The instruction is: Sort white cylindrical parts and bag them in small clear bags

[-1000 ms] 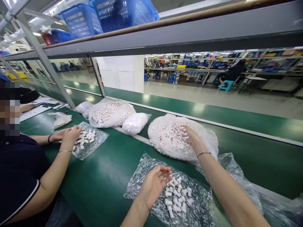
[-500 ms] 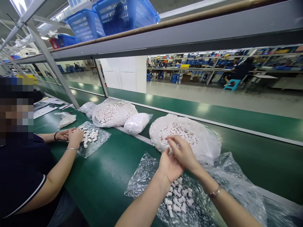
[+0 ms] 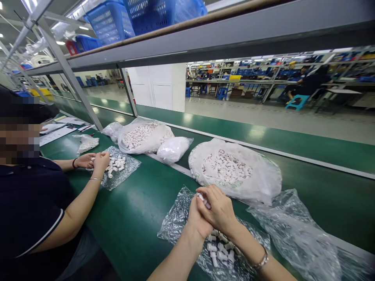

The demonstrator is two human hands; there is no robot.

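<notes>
Parts (image 3: 202,198) sit between left grip (image 3: 195,218) and right grip (image 3: 219,207), both closed round them; long axis unclear. Pile (image 3: 221,253) lies near, on film (image 3: 175,222); bag (image 3: 260,180) far, right grip nearer.

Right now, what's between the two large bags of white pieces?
The head view shows a smaller bag between the left large bag and the right large bag.

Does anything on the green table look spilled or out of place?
Nothing clearly stands out. The loose white parts lie on the clear sheet, and the pieces beyond sit inside the big bag. The plastic at right is crumpled, but I see no spill.
</notes>
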